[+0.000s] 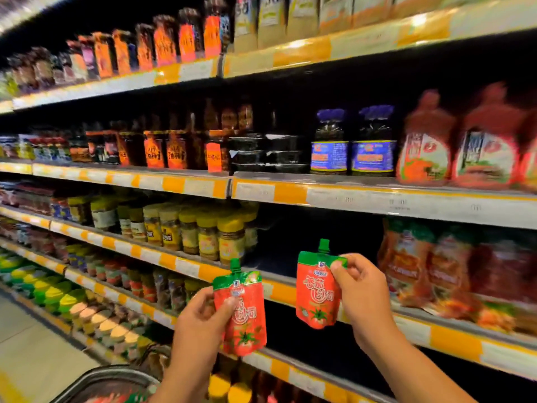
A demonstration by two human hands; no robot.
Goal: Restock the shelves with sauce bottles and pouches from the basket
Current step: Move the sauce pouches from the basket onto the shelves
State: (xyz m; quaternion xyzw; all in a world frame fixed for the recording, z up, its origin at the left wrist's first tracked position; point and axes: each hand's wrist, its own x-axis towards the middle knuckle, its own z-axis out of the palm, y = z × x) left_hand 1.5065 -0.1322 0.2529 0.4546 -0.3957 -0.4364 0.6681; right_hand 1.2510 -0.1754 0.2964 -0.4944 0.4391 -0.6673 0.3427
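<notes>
My left hand (203, 324) holds a red tomato-sauce pouch (247, 321) with a green top and spout, thumb across its front. My right hand (363, 295) pinches a second, matching pouch (315, 292) by its upper right corner, a little higher and further right. Both pouches hang upright in front of a dark gap (313, 242) on the third shelf (284, 292). To the right of that gap stand several larger red sauce pouches (412, 263). The basket (107, 382) shows at the bottom left, with red packets inside it.
Yellow-lidded jars (203, 228) fill the same shelf left of the gap. The shelf above carries dark jars, blue-labelled jars (351, 144) and red ketchup bottles (456, 144). Lower shelves hold more jars and bottles. The aisle floor (32, 344) runs along the left.
</notes>
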